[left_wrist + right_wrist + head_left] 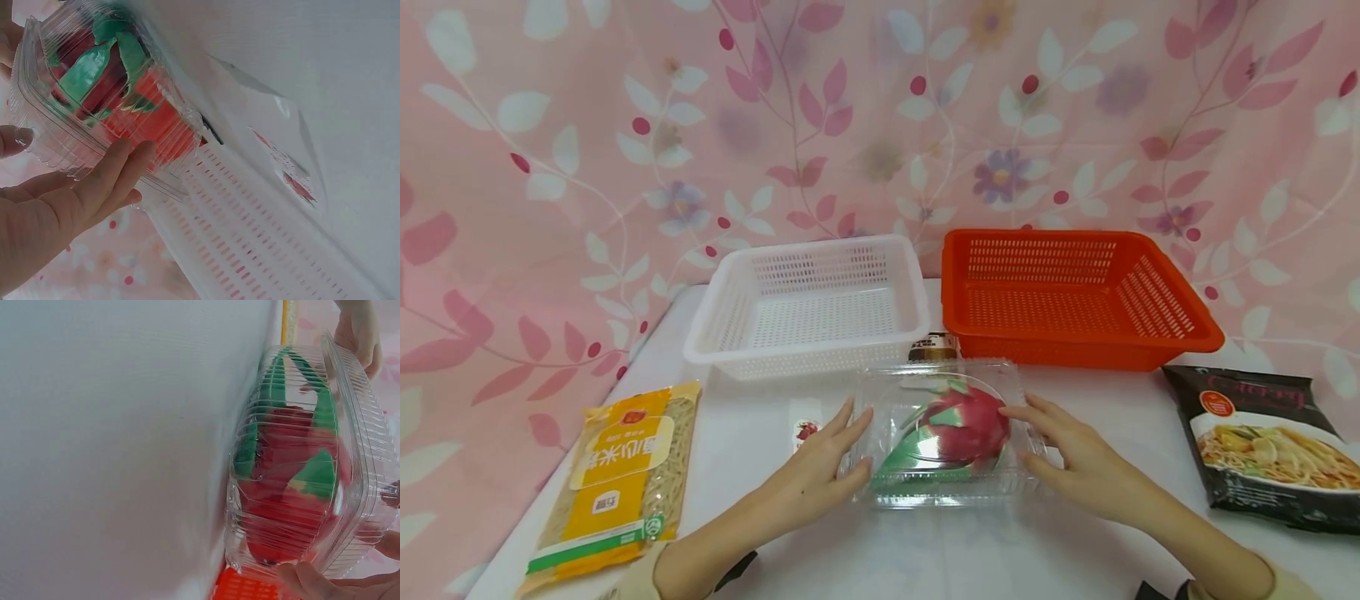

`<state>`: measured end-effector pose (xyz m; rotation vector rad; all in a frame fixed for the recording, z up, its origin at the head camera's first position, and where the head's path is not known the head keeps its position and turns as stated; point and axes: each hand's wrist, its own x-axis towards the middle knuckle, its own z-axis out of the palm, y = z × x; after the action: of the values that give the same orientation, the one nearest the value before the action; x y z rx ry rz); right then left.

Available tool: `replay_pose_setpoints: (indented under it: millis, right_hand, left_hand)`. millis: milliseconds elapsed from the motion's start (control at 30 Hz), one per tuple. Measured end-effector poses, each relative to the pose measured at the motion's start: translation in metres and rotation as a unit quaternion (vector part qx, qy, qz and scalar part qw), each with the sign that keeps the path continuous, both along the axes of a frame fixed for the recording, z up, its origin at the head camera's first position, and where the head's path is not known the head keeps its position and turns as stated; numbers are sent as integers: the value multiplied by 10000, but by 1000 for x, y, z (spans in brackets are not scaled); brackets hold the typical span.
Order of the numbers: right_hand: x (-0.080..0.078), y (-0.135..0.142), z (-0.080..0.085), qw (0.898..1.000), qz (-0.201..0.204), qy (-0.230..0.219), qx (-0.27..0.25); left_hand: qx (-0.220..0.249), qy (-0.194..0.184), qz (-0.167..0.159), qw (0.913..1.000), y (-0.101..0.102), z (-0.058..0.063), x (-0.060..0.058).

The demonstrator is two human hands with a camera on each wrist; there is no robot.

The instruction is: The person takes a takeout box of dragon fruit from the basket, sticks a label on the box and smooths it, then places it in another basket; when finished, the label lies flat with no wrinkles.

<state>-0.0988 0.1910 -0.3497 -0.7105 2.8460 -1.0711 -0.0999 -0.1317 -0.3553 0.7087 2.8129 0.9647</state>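
Note:
A clear plastic clamshell box (943, 492) lies on the table in front of me with its lid down. Inside it is a red and green dragon fruit (966, 425). My left hand (808, 479) touches the box's left side with fairly straight fingers, its thumb toward the front corner. At the right side, my right hand (1075, 454) has its fingertips on the box's edge and lid, thumb lower down. In the left wrist view, fingers (109, 178) lie along the box wall. The right wrist view shows fingertips (303, 578) against the box's end.
Behind the box stand a white basket (820, 358) and a red basket (1067, 350), with a small brown-and-white item (934, 347) between them. A yellow noodle packet (617, 475) lies left, a black noodle packet (1273, 446) right. A fruit-printed clear piece (807, 431) lies beside the left hand.

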Motion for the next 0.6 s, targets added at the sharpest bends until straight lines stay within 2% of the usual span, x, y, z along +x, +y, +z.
replay_pose_setpoints:
  millis: [400, 500, 600]
  right_hand:
    - [2, 3, 5, 9983, 132, -420, 389]
    - [0, 5, 4, 9983, 139, -365, 421]
    - [-2, 7, 3, 9986, 157, -241, 442]
  left_hand:
    - [166, -133, -155, 9997, -16, -5, 2]
    - [377, -147, -138, 9991, -26, -3, -1]
    - [483, -99, -51, 9988, -39, -4, -8]
